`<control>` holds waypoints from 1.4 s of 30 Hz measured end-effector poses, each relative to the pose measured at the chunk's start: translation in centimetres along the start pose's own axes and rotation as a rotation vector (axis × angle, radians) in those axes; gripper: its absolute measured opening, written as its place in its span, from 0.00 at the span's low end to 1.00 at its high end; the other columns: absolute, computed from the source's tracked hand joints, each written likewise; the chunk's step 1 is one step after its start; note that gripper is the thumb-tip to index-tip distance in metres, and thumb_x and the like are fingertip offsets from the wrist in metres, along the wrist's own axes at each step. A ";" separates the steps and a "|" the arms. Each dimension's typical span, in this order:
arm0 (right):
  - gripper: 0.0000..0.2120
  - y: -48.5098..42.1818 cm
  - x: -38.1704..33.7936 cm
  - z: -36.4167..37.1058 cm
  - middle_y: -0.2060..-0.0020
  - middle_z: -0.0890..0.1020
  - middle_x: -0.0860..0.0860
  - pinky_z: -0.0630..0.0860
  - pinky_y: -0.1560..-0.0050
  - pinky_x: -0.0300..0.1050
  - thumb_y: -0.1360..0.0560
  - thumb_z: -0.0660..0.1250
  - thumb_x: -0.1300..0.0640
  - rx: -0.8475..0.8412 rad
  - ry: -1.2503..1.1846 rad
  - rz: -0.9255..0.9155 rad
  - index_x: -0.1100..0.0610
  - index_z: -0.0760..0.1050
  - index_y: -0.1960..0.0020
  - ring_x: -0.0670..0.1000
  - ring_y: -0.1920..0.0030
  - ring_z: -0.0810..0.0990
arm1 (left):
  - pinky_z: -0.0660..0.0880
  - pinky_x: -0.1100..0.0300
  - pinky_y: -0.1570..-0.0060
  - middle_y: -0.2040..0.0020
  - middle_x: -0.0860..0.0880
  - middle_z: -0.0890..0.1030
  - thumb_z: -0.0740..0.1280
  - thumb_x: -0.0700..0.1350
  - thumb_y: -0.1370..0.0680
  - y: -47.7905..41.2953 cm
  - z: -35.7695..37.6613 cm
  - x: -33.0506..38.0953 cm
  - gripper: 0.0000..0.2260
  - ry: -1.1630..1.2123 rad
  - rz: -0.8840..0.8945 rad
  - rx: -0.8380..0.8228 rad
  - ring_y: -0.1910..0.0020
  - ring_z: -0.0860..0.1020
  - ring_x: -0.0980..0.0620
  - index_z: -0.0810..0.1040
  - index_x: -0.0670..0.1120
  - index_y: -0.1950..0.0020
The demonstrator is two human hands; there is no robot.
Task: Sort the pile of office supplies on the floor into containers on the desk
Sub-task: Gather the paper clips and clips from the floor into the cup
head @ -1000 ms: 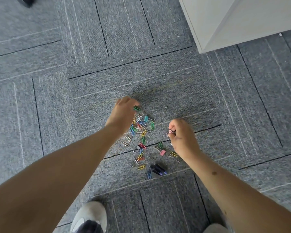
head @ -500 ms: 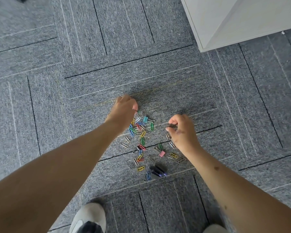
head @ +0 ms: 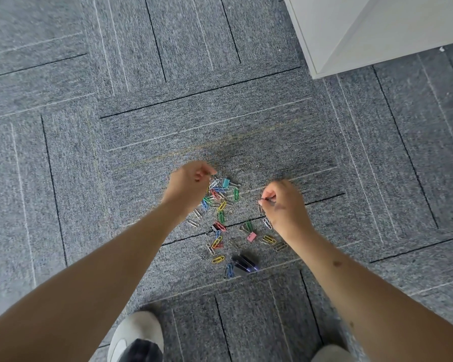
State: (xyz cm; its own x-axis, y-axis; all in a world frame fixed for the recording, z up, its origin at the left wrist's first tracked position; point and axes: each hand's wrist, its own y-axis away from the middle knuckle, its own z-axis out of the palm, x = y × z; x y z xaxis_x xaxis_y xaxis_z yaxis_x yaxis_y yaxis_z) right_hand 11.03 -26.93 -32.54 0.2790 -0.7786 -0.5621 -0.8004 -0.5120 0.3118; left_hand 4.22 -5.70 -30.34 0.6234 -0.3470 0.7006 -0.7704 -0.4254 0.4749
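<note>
While the right hand [head: 285,206] pinches a dark clip [head: 269,201] crosswise, the left hand [head: 191,184] curls, grip unclear.

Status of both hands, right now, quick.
Left hand: fingers curled at the edge of the clip pile; whether it holds anything cannot be told.
Right hand: closed, pinching a small dark clip.

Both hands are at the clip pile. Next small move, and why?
Probably lift the right hand clear: its fingers pinch a small dark clip beside the pile, while the left hand is curled at the pile's far edge, its catch unclear.
</note>
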 end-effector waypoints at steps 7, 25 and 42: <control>0.02 0.0 -0.8 -0.8 0.52 0.79 0.47 0.76 0.47 0.37 0.22 0.64 0.62 -0.001 -0.205 0.028 0.55 0.73 0.51 0.46 0.50 0.78 | 0.72 0.70 0.66 0.54 0.54 0.78 0.65 0.38 0.23 -0.3 -0.4 0.1 0.08 -0.041 -0.009 -0.085 0.60 0.76 0.57 0.74 0.50 0.47; 0.02 0.2 -2.5 -0.5 0.59 0.77 0.48 0.71 0.63 0.33 0.22 0.63 0.62 -0.092 -0.331 0.025 0.56 0.73 0.51 0.41 0.63 0.73 | 0.65 0.53 0.32 0.42 0.51 0.71 0.74 0.48 0.29 -0.6 0.3 -0.3 0.15 -0.467 0.179 -0.176 0.38 0.69 0.52 0.75 0.49 0.44; 0.07 -1.1 -4.7 0.2 0.61 0.75 0.49 0.66 0.73 0.31 0.19 0.57 0.63 -0.086 -0.449 0.084 0.59 0.74 0.47 0.39 0.71 0.70 | 0.71 0.60 0.43 0.45 0.49 0.77 0.67 0.43 0.22 0.6 0.2 -0.7 0.06 -0.471 0.153 -0.190 0.46 0.75 0.52 0.76 0.46 0.45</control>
State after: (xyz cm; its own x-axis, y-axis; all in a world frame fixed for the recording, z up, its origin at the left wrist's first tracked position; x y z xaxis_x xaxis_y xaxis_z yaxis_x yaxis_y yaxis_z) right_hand 10.50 -22.67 -30.36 -0.0576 -0.5943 -0.8022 -0.7581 -0.4968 0.4225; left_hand 3.33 -5.85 -30.64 0.4610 -0.7496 0.4749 -0.8404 -0.1970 0.5048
